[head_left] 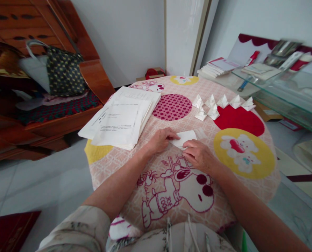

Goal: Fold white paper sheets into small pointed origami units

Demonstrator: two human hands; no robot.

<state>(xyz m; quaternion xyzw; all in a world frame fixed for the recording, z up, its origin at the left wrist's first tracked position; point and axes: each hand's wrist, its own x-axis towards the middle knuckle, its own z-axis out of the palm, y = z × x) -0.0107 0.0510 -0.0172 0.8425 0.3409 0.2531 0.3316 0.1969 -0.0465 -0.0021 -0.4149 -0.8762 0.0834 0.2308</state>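
The left hand (163,139) and right hand (198,154), fingers drawn narrow, hold a folded white paper (186,135) between the tabletop's (156,171) middle and near edge. Fingers hide its left end and near-right portion; I cannot make out the creases. Its long axis runs sideways, right end slightly towards the far edge. Print on the sheets (119,120) at the left edge is illegible.

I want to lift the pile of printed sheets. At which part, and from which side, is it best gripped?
Probably at the right edge of the pile, coming from the right. The sheets lie flat and unevenly stacked, with several layers showing there; thumb on top and fingers beneath should pinch them together.
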